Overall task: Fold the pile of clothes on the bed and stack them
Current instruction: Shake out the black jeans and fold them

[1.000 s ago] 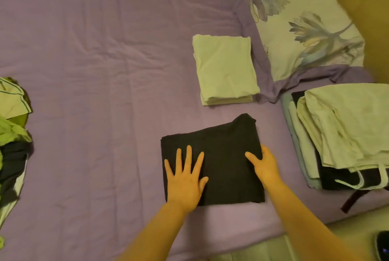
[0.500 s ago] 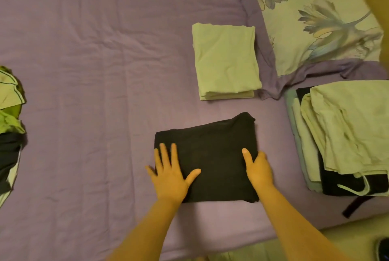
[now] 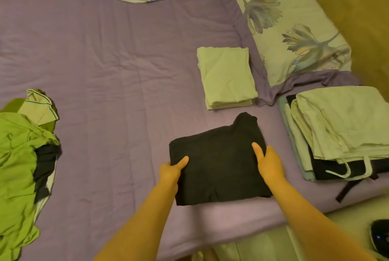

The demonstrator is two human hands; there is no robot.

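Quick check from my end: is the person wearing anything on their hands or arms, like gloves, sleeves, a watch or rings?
Nothing worn shows. The left hand and right hand are bare, without gloves, and both forearms are uncovered right to the bottom edge of the picture, so no sleeve or cuff comes into view. No watch, bracelet or band sits at either wrist. Only the thumbs and backs of the hands show, and they carry no rings.

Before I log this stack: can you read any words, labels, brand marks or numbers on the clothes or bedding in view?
None can be read.
folded black garment: plain, no tag or print showing.
folded pale garment: plain.
pillowcase: flower pattern only, no lettering.
dark object on the floor: small bluish glints, too blurred to read.
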